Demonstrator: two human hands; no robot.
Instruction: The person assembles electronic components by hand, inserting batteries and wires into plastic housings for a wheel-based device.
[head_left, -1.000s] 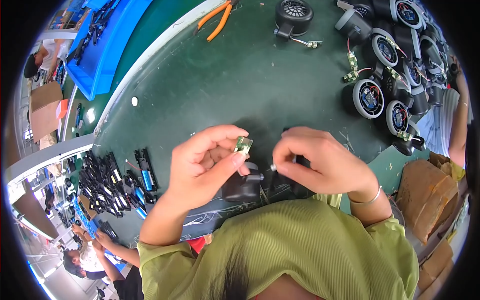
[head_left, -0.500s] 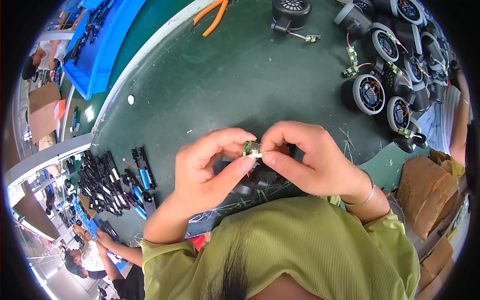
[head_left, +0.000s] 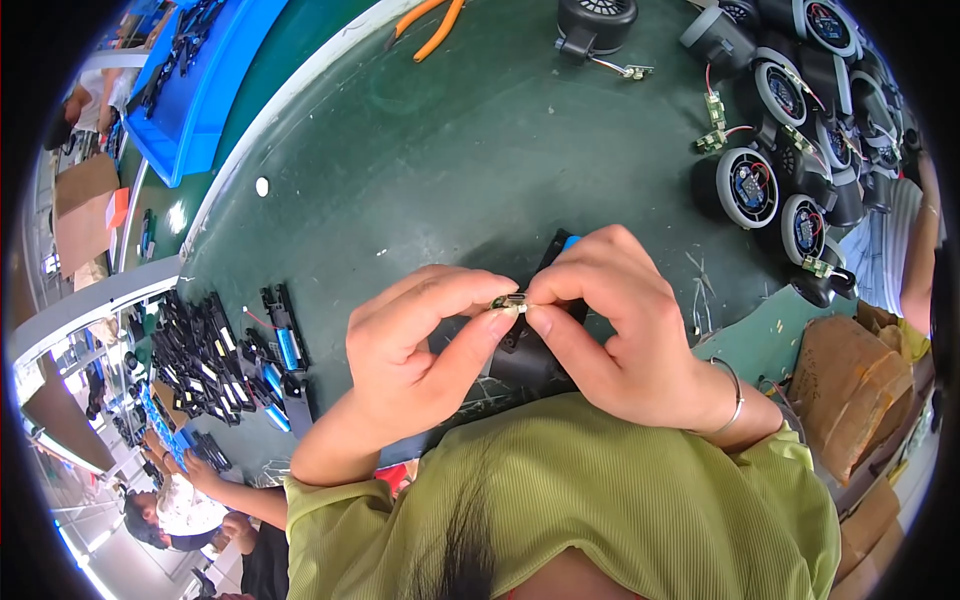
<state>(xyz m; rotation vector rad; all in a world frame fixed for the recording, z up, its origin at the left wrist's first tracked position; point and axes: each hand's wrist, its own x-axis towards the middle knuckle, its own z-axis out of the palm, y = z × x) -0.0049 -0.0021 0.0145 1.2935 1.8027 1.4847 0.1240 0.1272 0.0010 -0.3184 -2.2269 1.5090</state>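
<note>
My left hand [head_left: 415, 345] pinches a small green circuit board [head_left: 506, 301] between thumb and forefinger, above the near part of the table. From the other side, the thumb and forefinger of my right hand [head_left: 630, 330] close on a small white connector [head_left: 523, 308] at the board's edge. Whether the connector is seated in the board cannot be made out. Beneath both hands lies a black housing [head_left: 522, 367], partly covered by them. A black strip with a blue end [head_left: 571, 241] sticks out behind my right fingers.
Black round fan-like units [head_left: 748, 188] with dangling boards crowd the right; another [head_left: 597, 25] stands at the far edge near orange-handled pliers [head_left: 438, 35]. Black parts with blue battery cells [head_left: 289, 348] are heaped left. A blue tray [head_left: 190, 130] sits far left, a cardboard box [head_left: 850, 385] right. Co-workers sit left.
The board has tilted edge-on in my fingers, and both hands stay close together. Below them, the black housing has turned, and its blue-ended strip now shows behind my right hand.
</note>
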